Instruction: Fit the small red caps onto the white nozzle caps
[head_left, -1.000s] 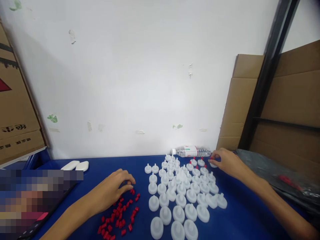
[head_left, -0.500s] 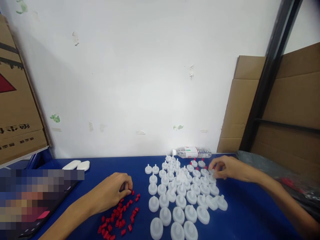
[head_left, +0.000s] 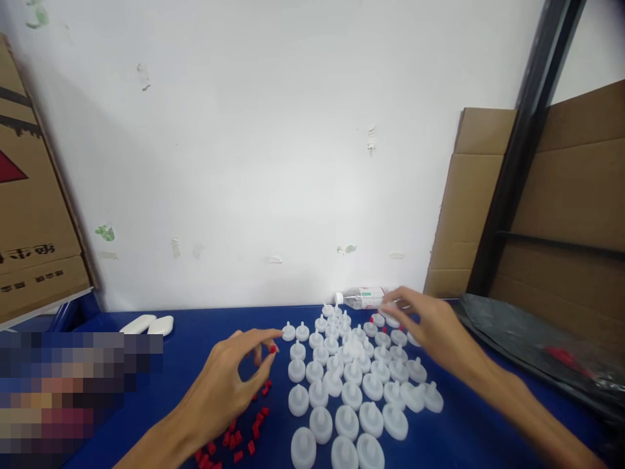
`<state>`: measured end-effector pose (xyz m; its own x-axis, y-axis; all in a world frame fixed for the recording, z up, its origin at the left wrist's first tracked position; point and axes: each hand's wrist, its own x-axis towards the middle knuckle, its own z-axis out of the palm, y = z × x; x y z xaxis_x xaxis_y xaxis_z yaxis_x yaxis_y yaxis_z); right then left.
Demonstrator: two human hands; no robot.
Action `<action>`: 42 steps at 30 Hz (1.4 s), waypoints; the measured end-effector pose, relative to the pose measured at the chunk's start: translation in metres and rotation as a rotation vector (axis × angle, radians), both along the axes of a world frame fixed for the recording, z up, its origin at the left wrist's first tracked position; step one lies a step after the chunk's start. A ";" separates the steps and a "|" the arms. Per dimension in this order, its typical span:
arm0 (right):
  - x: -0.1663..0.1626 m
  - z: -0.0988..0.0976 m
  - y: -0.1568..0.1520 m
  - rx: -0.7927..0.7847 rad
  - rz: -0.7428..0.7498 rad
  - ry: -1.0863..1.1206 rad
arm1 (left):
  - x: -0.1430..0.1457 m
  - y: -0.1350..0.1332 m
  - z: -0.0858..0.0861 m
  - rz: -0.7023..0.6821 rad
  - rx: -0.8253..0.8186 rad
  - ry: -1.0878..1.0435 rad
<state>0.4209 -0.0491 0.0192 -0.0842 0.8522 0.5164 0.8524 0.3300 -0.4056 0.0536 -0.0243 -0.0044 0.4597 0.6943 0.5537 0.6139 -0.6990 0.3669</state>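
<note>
My left hand [head_left: 229, 371] is raised over the loose red caps [head_left: 237, 438], its index finger stretched toward the white pieces. One small red cap [head_left: 273, 349] is held at its thumb tip. Many round white nozzle-topped pieces [head_left: 346, 422], like bottle lids with spouts, stand on the blue table with their spouts up. At the back right, a few white pieces [head_left: 383, 338] carry red caps on their spouts. Over these, my right hand [head_left: 420, 319] reaches in with thumb and fingers apart, hiding some of them; I see nothing held in it.
A clear plastic bottle [head_left: 361, 298] lies against the wall behind the white pieces. Two white rounded objects [head_left: 161, 325] and a blurred-out device [head_left: 73, 391] are at left. A grey plastic bag [head_left: 508, 326] lies at right, near cardboard [head_left: 466, 202] and a dark metal post.
My left hand has lifted from the red caps and moved right, with one cap at its thumb. My right hand has moved left and slightly back, its fingers opening off a white piece.
</note>
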 end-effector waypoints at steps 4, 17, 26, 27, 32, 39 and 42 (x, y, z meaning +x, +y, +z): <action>-0.062 -0.018 -0.022 0.218 0.276 -0.131 | 0.013 -0.016 -0.006 -0.098 0.023 -0.154; -0.113 -0.049 -0.048 0.387 0.525 -0.045 | 0.038 -0.044 -0.019 -0.419 0.427 -0.066; -0.111 -0.045 -0.049 0.271 0.599 -0.106 | 0.036 -0.041 -0.014 -0.335 0.480 -0.046; -0.111 -0.045 -0.049 0.298 0.597 -0.118 | 0.036 -0.040 -0.012 -0.329 0.490 -0.028; -0.113 -0.042 -0.052 0.512 0.490 -0.254 | 0.036 -0.040 -0.008 -0.283 0.575 0.082; -0.120 -0.030 -0.055 0.756 0.418 -0.353 | 0.035 -0.048 -0.007 -0.238 0.638 0.087; -0.120 -0.029 -0.057 0.731 0.424 -0.350 | 0.035 -0.049 -0.008 -0.196 0.681 0.122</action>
<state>0.3013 -0.1064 -0.0103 -0.5690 0.1852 0.8012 0.6360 0.7167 0.2861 0.0883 -0.0736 -0.0127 0.6268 0.1107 0.7713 0.4620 -0.8499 -0.2535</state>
